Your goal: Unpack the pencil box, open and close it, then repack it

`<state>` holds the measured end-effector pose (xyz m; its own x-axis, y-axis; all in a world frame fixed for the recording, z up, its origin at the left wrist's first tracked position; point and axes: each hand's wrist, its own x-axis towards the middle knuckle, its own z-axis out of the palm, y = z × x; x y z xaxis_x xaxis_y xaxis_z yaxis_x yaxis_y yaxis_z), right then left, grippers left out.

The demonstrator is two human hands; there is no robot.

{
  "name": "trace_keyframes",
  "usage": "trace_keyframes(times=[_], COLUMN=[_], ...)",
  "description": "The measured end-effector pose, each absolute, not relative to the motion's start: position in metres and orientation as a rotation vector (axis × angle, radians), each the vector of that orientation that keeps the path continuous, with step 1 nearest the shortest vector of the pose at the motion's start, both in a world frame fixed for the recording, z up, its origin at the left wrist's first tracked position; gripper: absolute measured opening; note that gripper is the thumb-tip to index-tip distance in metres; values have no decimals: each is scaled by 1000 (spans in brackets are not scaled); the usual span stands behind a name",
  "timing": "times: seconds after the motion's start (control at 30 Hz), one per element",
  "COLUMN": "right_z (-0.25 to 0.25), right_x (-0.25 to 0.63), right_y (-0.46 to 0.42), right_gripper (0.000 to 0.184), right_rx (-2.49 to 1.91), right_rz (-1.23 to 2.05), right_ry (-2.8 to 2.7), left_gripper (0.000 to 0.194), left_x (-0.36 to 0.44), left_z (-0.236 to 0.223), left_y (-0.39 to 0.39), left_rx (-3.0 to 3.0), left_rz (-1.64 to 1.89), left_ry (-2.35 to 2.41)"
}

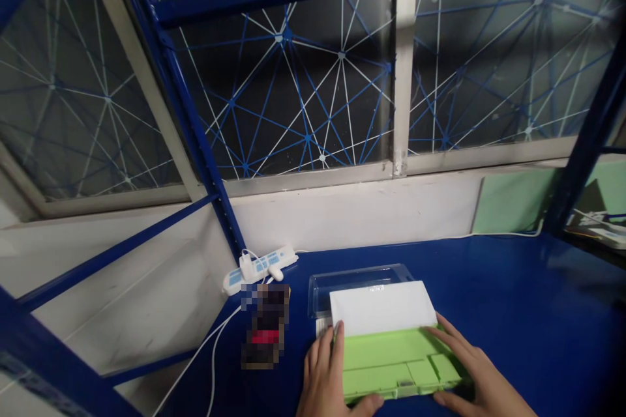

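Observation:
A light green flat case (pixel 391 365) lies on the blue table (pixel 513 313) near the front edge. A white sheet or lid (pixel 381 306) stands up from its far side. My left hand (pixel 327 378) rests on the case's left end, fingers stretched along the edge and thumb at the front. My right hand (pixel 474 371) lies on the case's right end, fingers flat and apart. Behind the case sits a clear plastic tray (pixel 359 277).
A white power strip (pixel 259 265) with plugs and white cables lies at the table's back left. A blurred dark object (pixel 267 332) sits left of the case. Blue steel frame posts (pixel 195 124) stand around the table. A window with a net pattern fills the back.

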<state>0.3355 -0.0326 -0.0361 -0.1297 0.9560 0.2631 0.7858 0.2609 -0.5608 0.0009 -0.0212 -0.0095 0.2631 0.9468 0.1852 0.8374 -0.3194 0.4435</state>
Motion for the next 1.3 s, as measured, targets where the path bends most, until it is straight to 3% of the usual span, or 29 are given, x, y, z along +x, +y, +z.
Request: trace_keyframes(times=[0.4,0.57,0.9,1.07,1.2,1.3], right_z=[-44,-47,-35,-37,-35,-36], right_x=[331,338,338,340,340,339], right_y=[-24,-22,-26,-25,-26,-27], right_gripper=[123,100,79,77,56,51], right_rx=[-1517,-1579,-1526,-1470,-1480,-1483], right_rz=[584,499,559,468,465,421], right_ry=[-1693,-1734,-1746,-1805,-1797,-1777], left_gripper=[120,113,78,66,53,50], left_x=[11,16,8,11,7,3], left_z=[-24,-25,-50,-38,-26,-23], left_y=[-22,-28,-24,-26,-23,-22], left_rx=[2101,2037,1873,1842,1854,1900], left_rz=[971,1108,1413,1464,1388,1361], left_ry=[1722,1750,1582,1624,1649,1614])
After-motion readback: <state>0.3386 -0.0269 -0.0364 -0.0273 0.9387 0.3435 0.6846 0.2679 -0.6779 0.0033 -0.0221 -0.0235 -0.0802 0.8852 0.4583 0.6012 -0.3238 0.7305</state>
